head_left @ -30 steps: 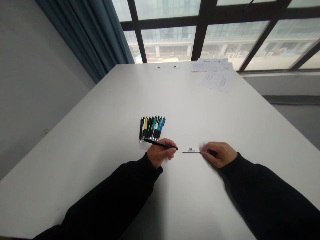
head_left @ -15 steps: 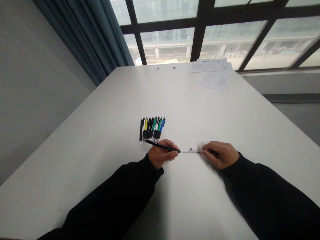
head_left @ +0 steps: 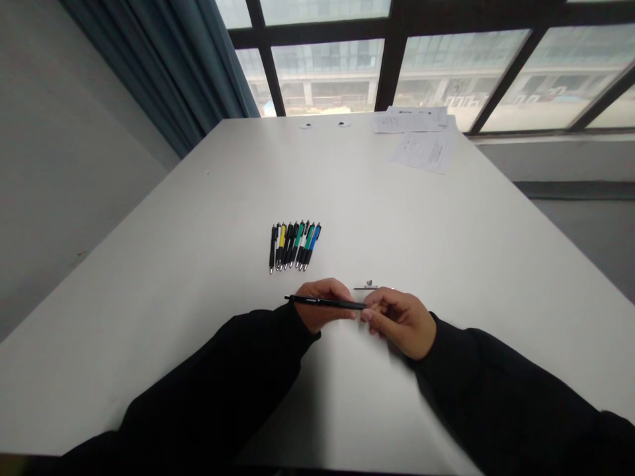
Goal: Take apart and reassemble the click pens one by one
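Left hand point(head_left: 322, 312) closed around a black pen point(head_left: 310, 301), right hand point(head_left: 401, 324) pinching its tip

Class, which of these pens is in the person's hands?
The black pen, held level by the left hand and right hand; the other pens lie side by side on the table.

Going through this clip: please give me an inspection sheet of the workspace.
surface: white table, level, with the items below on it.
job's things: black pen held level; thin rod and small metal part lying beyond it; row of pens in mixed colours.
clutter: paper sheets at the far end.
grips: left grip holds the pen; right grip at its tip, contact unclear.
cables: nothing seen.
surroundings: blue curtain, window.
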### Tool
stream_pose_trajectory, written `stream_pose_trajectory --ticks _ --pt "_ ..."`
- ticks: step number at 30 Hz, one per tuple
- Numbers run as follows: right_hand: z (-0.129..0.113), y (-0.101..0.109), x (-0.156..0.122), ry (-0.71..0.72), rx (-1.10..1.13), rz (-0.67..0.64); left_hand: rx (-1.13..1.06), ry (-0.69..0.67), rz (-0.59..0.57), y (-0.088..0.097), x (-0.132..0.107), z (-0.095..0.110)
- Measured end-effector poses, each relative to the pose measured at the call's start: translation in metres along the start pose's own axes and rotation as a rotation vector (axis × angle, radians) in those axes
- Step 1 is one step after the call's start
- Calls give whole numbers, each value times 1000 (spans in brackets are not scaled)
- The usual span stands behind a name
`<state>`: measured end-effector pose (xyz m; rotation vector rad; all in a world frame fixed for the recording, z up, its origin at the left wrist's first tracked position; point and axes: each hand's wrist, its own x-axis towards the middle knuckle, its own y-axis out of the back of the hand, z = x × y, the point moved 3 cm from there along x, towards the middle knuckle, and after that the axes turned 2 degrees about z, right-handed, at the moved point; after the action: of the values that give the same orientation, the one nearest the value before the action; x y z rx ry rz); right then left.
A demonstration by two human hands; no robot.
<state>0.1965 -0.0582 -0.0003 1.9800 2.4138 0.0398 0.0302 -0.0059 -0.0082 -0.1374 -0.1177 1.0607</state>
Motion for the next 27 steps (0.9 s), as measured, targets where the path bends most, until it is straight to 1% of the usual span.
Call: stream_pose_trajectory --ticks 4,6,8,9,11,13,16,18,19,21,27 --pt "-5 19 -1 50 -103 -17 68 73 -3 4 -2 0" --pt "-7 36 -2 85 -184 -35 85 73 4 9 -3 -2" --pt "-8 57 -3 140 -315 -47 164 62 -9 13 -2 -4" --pt "-8 69 -4 167 -386 -16 227 52 -25 14 -1 -5" --pt "-5 89 -5 195 -524 13 380 -10 -51 16 1 -5" --pt "-1 100 -5 249 -696 17 554 -133 -61 15 4 -3" --pt "5 101 -4 317 -921 -23 783 -364 -77 13 8 2" --pt "7 98 -2 341 -998 -40 860 -490 -82 13 9 4" --pt "8 97 -2 350 -1018 -39 881 -530 -83 13 9 4" --pt "9 96 -2 360 -1036 -36 907 -565 -82 15 10 4" --pt "11 97 -2 329 -1023 6 942 -586 -75 19 10 3"
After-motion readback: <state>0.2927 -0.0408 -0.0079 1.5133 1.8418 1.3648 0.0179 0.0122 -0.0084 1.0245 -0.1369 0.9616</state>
